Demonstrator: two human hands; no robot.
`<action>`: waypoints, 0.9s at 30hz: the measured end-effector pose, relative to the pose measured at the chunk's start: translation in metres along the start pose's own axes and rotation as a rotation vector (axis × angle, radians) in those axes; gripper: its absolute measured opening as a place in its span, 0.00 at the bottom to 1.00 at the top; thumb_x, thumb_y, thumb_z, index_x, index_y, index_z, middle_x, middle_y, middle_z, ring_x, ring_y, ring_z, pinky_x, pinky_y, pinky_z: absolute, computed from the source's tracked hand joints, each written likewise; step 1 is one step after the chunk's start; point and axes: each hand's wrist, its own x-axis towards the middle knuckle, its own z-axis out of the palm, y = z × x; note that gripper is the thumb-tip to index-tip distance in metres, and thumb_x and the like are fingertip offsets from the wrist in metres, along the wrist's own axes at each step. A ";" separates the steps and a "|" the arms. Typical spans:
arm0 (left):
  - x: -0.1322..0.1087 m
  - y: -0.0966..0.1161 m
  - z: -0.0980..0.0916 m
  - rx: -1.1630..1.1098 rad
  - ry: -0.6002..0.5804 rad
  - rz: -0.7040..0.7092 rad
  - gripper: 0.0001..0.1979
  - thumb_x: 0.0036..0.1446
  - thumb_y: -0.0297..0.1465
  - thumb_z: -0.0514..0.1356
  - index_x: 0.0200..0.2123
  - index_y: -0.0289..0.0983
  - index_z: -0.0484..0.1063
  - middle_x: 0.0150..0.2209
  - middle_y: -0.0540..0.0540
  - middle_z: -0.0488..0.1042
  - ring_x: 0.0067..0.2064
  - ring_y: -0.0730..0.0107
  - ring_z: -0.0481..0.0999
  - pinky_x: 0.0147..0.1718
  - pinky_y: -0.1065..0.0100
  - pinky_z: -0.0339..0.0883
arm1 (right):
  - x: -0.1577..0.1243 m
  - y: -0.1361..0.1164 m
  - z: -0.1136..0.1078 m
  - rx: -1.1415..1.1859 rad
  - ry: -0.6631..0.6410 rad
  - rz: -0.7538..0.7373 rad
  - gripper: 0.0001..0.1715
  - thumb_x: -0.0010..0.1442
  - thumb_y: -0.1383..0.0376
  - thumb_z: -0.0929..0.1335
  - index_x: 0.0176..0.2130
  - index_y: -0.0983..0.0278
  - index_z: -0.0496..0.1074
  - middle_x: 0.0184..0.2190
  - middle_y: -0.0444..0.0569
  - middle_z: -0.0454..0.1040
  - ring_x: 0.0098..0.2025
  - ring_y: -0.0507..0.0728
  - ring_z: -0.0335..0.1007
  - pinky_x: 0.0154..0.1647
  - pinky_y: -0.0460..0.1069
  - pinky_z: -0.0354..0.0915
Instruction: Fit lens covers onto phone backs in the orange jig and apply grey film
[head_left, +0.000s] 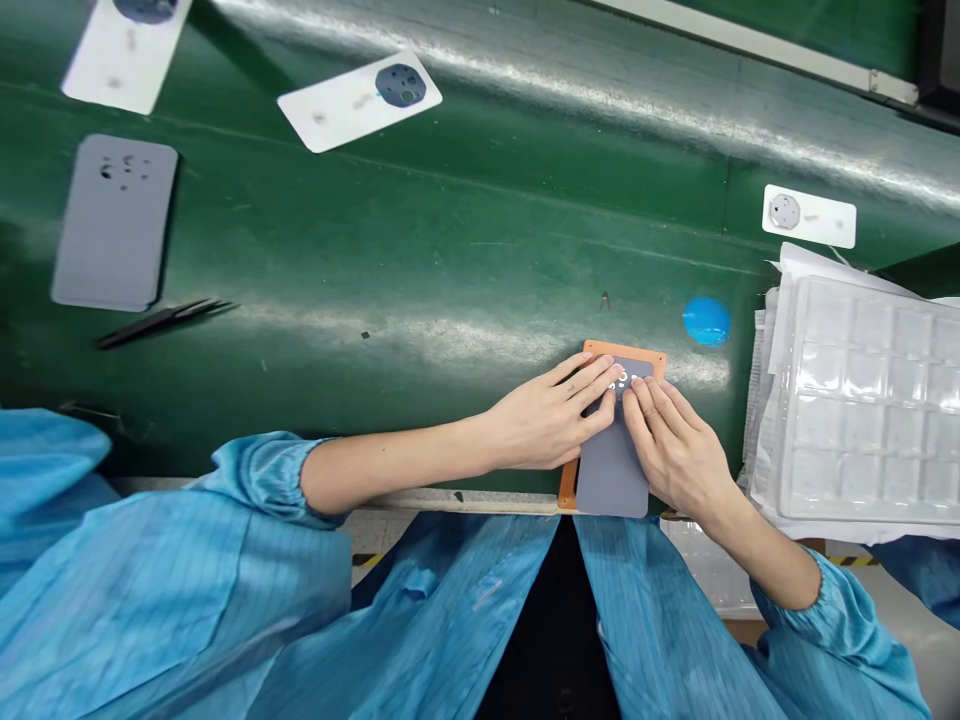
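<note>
Left grip [551,418] has its fingers stretched close together, with the tips on the upper end of the gray panel [611,470]. Right grip [679,455] has its fingers also together and bent, with the tips on the same end, near the holes. Whether some small piece is pinched under either one, I cannot tell. The panel lies on the orange frame [568,487], at the near edge of the counter [450,250], between both arms.

I judge this panel to be thin, light and rather stiff, perhaps a little slippery on its smooth face, and weakest around the holes. It would be best taken by its two long edges, below the holes.

Counting from left to right: one stack [112,240] of similar gray panels, whose number I cannot tell; one pair of tweezers [161,322] just below it; three white cards, two at the upper left [124,65] [337,108] and one at the right [825,222], each bearing one round part; one frame with one panel; one blue disc [706,321]; one clear tray [870,400] on white sheets, with many pockets.
</note>
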 end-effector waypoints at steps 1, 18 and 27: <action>0.001 -0.001 0.000 -0.005 -0.021 0.008 0.27 0.56 0.31 0.62 0.58 0.26 0.67 0.65 0.26 0.65 0.69 0.41 0.63 0.67 0.48 0.58 | 0.000 0.000 0.000 -0.010 0.000 -0.006 0.28 0.66 0.74 0.58 0.64 0.77 0.64 0.63 0.68 0.69 0.67 0.67 0.63 0.69 0.61 0.63; 0.010 -0.004 0.005 -0.007 -0.049 0.046 0.24 0.55 0.28 0.61 0.55 0.29 0.68 0.65 0.27 0.66 0.69 0.44 0.63 0.68 0.50 0.59 | -0.011 0.003 0.008 -0.003 0.022 -0.021 0.37 0.63 0.73 0.59 0.70 0.77 0.55 0.67 0.67 0.62 0.72 0.68 0.54 0.69 0.63 0.61; -0.017 0.022 0.008 0.074 0.134 -0.058 0.22 0.60 0.24 0.56 0.57 0.22 0.66 0.60 0.20 0.69 0.65 0.41 0.69 0.62 0.49 0.67 | -0.022 -0.005 0.005 -0.022 0.003 0.028 0.38 0.62 0.72 0.59 0.70 0.79 0.54 0.68 0.68 0.61 0.70 0.70 0.58 0.68 0.63 0.63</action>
